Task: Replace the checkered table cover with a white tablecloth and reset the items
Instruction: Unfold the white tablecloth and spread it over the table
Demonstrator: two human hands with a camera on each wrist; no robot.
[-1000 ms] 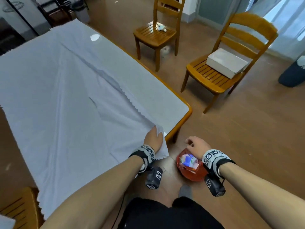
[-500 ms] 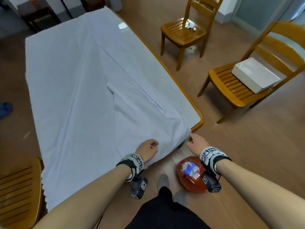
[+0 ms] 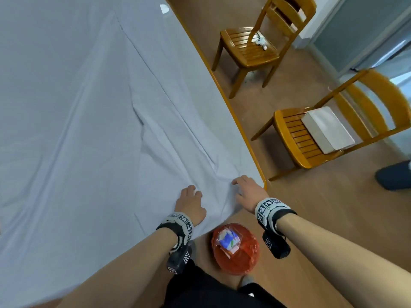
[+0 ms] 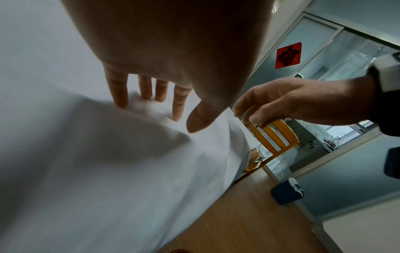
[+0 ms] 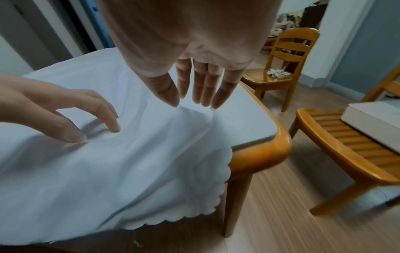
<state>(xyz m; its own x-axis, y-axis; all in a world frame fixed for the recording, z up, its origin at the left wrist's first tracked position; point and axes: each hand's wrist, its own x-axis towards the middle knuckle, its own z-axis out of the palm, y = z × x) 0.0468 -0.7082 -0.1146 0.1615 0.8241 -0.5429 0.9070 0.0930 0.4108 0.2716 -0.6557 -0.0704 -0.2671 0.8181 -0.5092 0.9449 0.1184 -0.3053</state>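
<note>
A white tablecloth (image 3: 84,121) with a scalloped hem (image 5: 177,220) lies wrinkled over the wood-rimmed table (image 3: 244,138), leaving a strip of tabletop bare along the right edge. My left hand (image 3: 190,202) rests on the cloth near the table's near edge, fingers straight, their tips (image 4: 119,101) touching the fabric. My right hand (image 3: 248,192) is at the near right corner, fingers straight, the fingertips (image 5: 216,102) pointing down at a fold of the cloth. Neither hand holds anything. On the floor below the corner stands a red bowl (image 3: 235,250) with packets inside.
Two wooden chairs stand to the right: the nearer chair (image 3: 311,138) carries a white box (image 3: 327,130), the farther chair (image 3: 251,47) has small white items on its seat. A dark bin (image 4: 286,193) stands on the wood floor by a glass door.
My left hand has let go of the cloth corner and now lies flat on the cloth. My right hand rose from near the red bowl to the table's corner. The view moved closer.
</note>
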